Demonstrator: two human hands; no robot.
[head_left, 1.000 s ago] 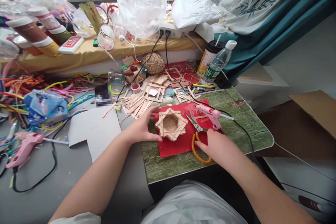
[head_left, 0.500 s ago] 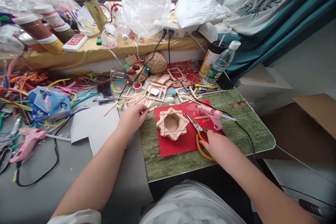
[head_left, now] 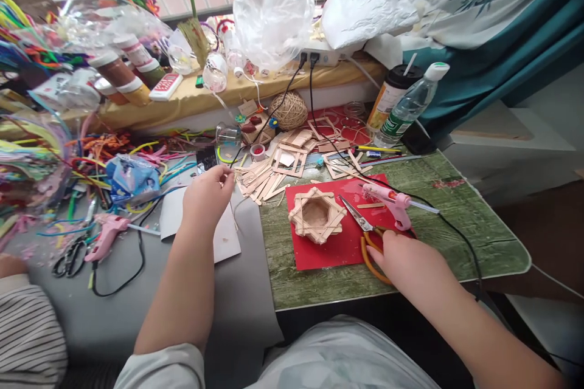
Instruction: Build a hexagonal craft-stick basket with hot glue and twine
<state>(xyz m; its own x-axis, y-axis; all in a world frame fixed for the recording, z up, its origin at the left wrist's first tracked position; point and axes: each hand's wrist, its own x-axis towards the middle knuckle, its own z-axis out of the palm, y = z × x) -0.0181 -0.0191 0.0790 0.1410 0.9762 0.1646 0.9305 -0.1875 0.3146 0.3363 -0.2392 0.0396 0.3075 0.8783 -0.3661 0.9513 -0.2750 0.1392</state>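
Observation:
My right hand (head_left: 408, 255) is closed on the orange handles of a pair of scissors (head_left: 360, 219), whose blades point up and left over a red sheet (head_left: 314, 258). Left of the blades, a star-shaped bowl of stacked craft sticks (head_left: 303, 228) stands on that sheet. My left hand (head_left: 207, 194) pinches its fingertips together above a white sheet (head_left: 225, 246), left of the loose craft sticks (head_left: 260, 179). What lies between those fingertips is too small to make out. A pink glue gun (head_left: 396, 203) rests at the red sheet's right side.
Another pink glue gun (head_left: 107, 234) and black scissors (head_left: 70, 258) lie on the left. Another person's striped sleeve (head_left: 30, 328) shows at the lower left. A water bottle (head_left: 410, 106) and a lidded cup (head_left: 390, 94) stand at the back right. Black cords cross the table.
My left hand has moved left, away from the bowl and the craft sticks. The right hand keeps hold of the scissors. The view has swung left, bringing the other person's sleeve in.

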